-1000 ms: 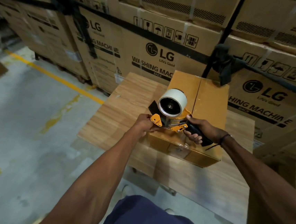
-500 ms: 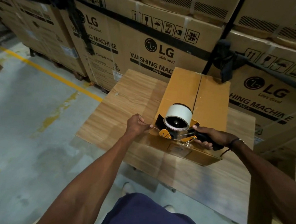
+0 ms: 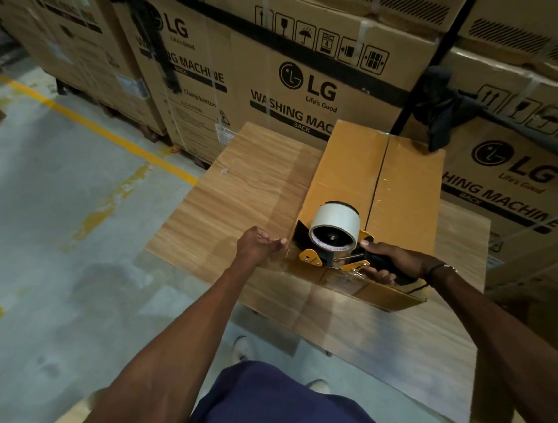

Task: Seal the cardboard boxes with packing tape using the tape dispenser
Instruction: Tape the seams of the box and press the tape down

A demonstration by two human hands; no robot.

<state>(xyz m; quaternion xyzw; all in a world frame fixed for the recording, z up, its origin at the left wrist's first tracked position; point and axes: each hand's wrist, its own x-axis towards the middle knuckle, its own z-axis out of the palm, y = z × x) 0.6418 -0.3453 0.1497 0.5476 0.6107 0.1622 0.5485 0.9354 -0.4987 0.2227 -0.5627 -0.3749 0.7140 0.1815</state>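
Grey concrete floor [image 3: 46, 240] with yellow painted lines fills the left, and tall printed washing-machine cartons [image 3: 283, 85] strapped with black bands stand behind a wood-grain tabletop [image 3: 238, 190]. At the near left corner of the small brown cardboard box [image 3: 406, 189], the person's left hand [image 3: 257, 246] has its fingers curled, fingertips touching that corner; it appears to pinch the loose tape end there, though the tape itself is too clear to make out. Just to the right, the orange-and-black tape dispenser [image 3: 332, 247] with its white tape roll [image 3: 336, 225] sits on the near edge of the box top, left of the open centre seam [image 3: 377, 186]. The right hand [image 3: 392, 261] grips the dispenser's black handle.

The dispenser sits off the seam, so a pull straight away would probably lay tape on one flap only and leave the seam unsealed. If the left hand lets go early, the tape end could lift or wrinkle.
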